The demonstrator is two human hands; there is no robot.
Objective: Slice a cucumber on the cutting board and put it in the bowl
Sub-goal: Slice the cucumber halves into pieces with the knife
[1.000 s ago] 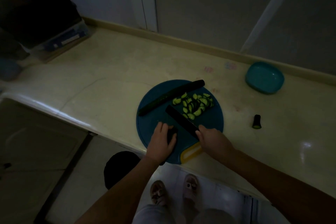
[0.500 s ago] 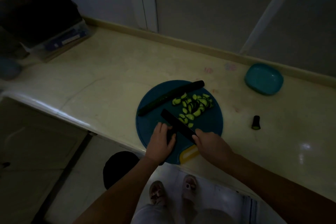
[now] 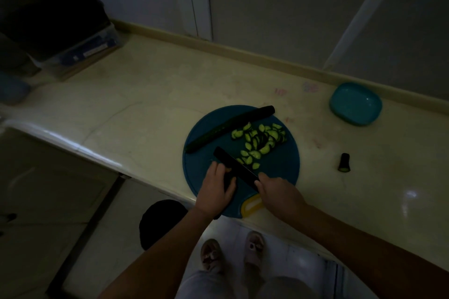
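Head view, dim light. At the near edge of the cutting board (image 3: 281, 177) the left hand (image 3: 217, 189) covers a short cucumber piece (image 3: 229, 181), its fingers (image 3: 215, 171) curled down on it, likely to stop it rolling. The right hand (image 3: 279, 193) is closed round the handle of the knife (image 3: 235, 168), whose dark blade lies just beside the left fingertips, set for a cut. The slices (image 3: 260, 143) are heaped right of the blade. An uncut length of cucumber (image 3: 230, 127) lies across the board's far side. The bowl (image 3: 356, 103) sits well apart on the worktop (image 3: 145, 104), with no slices visible in it. A cut-off end (image 3: 344, 162) lies near the board.
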